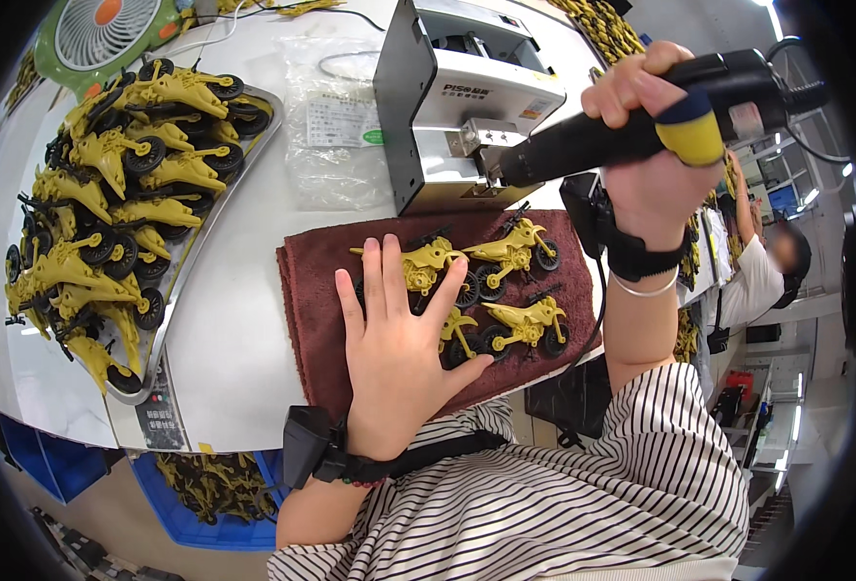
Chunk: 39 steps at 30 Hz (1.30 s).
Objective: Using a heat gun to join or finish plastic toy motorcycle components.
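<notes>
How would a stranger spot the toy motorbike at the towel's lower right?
Find the boxy metal machine on the white table, then the brown towel just below it. Toy motorbikes lie there, some partly hidden by the left hand. Right of that hand, two are in plain view; the wanted bike is the lower one, nearer the striped shirt.

Left hand (394,358) is lying palm down, fingers (374,281) spread; right hand (660,179) is gripping, forearm (641,324) reaching forward.
</notes>
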Motion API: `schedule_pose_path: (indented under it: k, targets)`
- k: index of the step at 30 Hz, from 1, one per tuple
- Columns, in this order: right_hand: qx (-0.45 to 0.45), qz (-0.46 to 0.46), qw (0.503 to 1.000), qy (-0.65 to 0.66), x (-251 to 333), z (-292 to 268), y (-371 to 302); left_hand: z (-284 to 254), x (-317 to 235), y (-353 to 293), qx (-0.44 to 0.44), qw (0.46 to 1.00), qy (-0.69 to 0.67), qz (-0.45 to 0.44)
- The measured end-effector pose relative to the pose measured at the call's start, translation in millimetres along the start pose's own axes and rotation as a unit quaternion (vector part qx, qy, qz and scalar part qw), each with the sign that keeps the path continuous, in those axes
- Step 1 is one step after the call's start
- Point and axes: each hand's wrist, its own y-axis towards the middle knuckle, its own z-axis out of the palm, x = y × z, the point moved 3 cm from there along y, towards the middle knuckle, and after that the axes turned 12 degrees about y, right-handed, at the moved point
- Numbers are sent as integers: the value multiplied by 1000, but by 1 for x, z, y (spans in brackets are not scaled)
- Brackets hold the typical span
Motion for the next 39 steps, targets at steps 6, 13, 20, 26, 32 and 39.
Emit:
schedule_pose_path:
  k: [6,13,20,26,32,39]
  targets:
    - [45,57,997,6,4,30,-37,2,0,-1,-1,1000,-16,19]
    - [7,69,994,83,-26,22,-47,2,0,0,-11,999,-25,21]
    - [20,85,994,63,-46,23,-49,2,1,1,2,1000,-15,17]
    - [28,84,996,-3,-44,26,-51,0,-1,2,5,1000,-18,20]
    - [36,52,997,50,-32,20,-48,3,5,0,3,1000,-22,7]
    - [-2,-90,996,12,43,-3,-4,2,-2,3,5,1000,-25,6]
